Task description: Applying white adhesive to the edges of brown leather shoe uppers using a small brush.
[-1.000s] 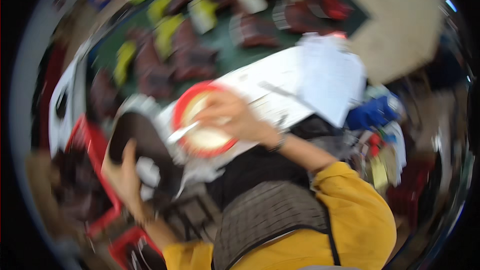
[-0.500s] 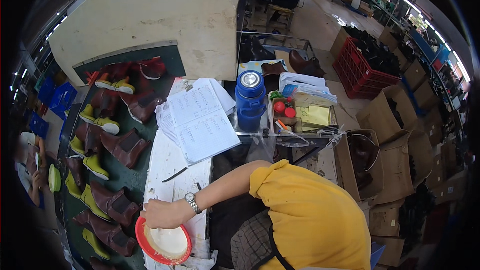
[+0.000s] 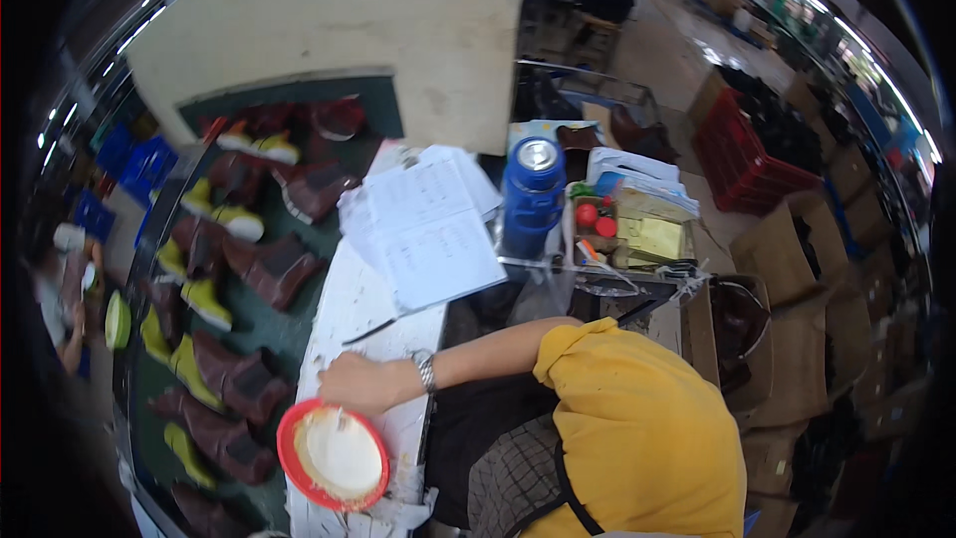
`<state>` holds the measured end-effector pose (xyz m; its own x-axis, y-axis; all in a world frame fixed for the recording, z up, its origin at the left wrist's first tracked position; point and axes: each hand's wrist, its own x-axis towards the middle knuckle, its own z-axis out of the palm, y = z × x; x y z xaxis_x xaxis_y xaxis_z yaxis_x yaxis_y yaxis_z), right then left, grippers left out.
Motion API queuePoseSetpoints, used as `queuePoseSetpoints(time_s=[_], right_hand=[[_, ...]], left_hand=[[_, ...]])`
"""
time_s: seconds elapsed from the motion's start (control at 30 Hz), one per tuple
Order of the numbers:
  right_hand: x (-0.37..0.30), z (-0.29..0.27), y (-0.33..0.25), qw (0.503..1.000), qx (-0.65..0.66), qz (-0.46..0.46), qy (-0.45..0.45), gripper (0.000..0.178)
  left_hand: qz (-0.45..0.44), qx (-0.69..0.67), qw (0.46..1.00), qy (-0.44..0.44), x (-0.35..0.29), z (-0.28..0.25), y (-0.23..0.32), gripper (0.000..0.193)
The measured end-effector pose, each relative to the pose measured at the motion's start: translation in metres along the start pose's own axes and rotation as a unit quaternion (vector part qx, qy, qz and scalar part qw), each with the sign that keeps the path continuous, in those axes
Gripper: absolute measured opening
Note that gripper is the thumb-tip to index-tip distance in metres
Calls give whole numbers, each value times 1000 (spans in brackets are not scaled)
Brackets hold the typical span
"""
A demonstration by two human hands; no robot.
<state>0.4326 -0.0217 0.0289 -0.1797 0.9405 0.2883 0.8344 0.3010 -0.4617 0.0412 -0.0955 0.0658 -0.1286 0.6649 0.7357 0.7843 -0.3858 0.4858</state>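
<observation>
1. At seven o'clock in your view, a round red plastic bowl point(image 3: 289, 458) holding a creamy white substance point(image 3: 347, 453) sits on a long, narrow, white-topped workbench point(image 3: 334, 339) with a scuffed surface.
2. Between twelve and one o'clock of that bowl, your bare right hand point(image 3: 360, 382) is beside the far rim, knuckles up and fingers bent under. The fingertips are hidden, so whether they grip anything or touch the rim cannot be told.
3. Your left hand is out of view, so its state cannot be told.
4. Toward three o'clock of the bowl, a rolled yellow fabric sleeve point(image 3: 637, 418) covers your upper right arm; a silver metal-link watch point(image 3: 426, 371) circles your wrist.
5. From nine to twelve o'clock of the bowl, reddish-brown leather boots point(image 3: 234, 379) with dark side panels lie in rows on a dark green surface point(image 3: 289, 339); lime-yellow pieces shaped like shoe bottoms point(image 3: 187, 364) lie among them.
6. At one o'clock of the bowl, a thin dark strip point(image 3: 370, 331) lies on the workbench, and beyond it an open notebook with white, handwritten pages point(image 3: 433, 229).
7. Just right of those pages, also toward one o'clock, stands a blue bottle with a silver-topped lid point(image 3: 533, 199).
8. Toward two o'clock of the bowl, brown cardboard boxes point(image 3: 797, 339) stand beyond your sleeve.
</observation>
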Motion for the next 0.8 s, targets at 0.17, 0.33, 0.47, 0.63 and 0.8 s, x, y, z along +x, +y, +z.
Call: queuePoseSetpoints(time_s=[0.17, 0.33, 0.47, 0.63, 0.8], right_hand=[[-20, -7, 25, 993, 97, 24, 59, 10], [-21, -33, 11, 981, 162, 36, 104, 11], [2, -52, -21, 951, 288, 27, 108, 14], [24, -49, -30, 939, 319, -44, 122, 12], [68, -56, -26, 928, 298, -120, 190, 19]], left_hand=[[-3, 4, 997, -71, 16, 25, -16, 124], [17, -178, 977, -119, 5, 44, -8, 141], [61, -98, 982, -148, 13, 34, 29, 132], [81, -156, 966, -190, 7, 36, 46, 118], [91, -226, 941, -234, -13, 30, 26, 116]])
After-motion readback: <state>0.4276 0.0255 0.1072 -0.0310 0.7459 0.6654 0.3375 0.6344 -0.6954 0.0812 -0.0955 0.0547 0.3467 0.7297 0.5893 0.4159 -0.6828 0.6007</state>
